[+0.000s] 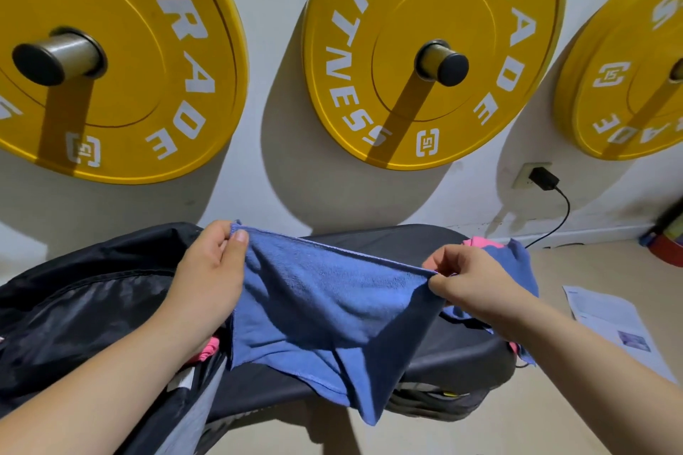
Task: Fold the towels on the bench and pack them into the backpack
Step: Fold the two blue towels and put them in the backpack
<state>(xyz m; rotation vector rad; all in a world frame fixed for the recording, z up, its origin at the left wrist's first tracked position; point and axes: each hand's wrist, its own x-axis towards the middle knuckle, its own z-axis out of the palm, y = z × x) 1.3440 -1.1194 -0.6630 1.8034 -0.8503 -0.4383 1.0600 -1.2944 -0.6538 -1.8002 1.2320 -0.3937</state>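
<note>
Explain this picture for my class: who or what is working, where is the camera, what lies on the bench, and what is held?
No machine: a person wears one camera on the head, looking down at their bare hands. The left hand and right hand each pinch a top corner of a blue towel, stretched between them above a bench. A black backpack lies at the left. Behind the right hand, a pink towel lies on the bench. Yellow weight plates hang on the wall.
</note>
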